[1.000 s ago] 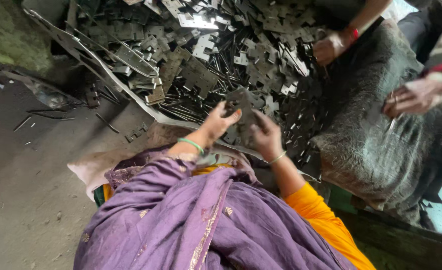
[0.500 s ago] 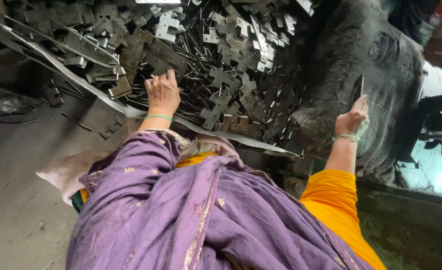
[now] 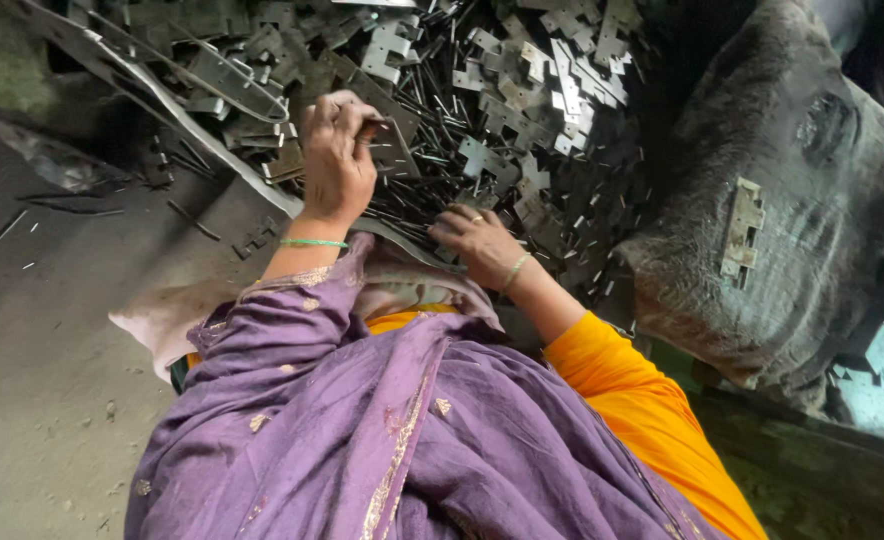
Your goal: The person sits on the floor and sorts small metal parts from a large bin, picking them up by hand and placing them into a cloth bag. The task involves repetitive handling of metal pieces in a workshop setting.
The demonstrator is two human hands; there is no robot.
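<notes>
— Metal everywhere on my feed: a heap (image 3: 522,110) of stamped grey plates and thin pins fills the top of the view, spilling over bent strips (image 3: 162,85). What do you make of progress?

— Hard to call, I'd say early. The heap looks large and unsorted. One notched plate (image 3: 741,228) lies alone on the dark sack (image 3: 812,180) to the right, well apart from the heap. That seems the only piece set aside, so most of the picking is left.

— And my left hand (image 3: 337,160)?

— Its fingers (image 3: 347,120) are curled shut around a flat plate (image 3: 394,150), pinching its edge just above the heap. The plate sits tilted, partly hidden by the thumb.

— The right hand (image 3: 477,240)?

— Lower, near the lap, resting among the pins (image 3: 412,200) at the heap's near edge. Its fingers are bent and spread, touching loose pieces; I cannot tell whether they have closed on anything.

— Anything else around?

— A green bangle (image 3: 312,243) on the left wrist, purple cloth (image 3: 382,430) over the lap, orange sleeve (image 3: 642,400) on the right arm, bare grey floor (image 3: 42,400) at left.
</notes>
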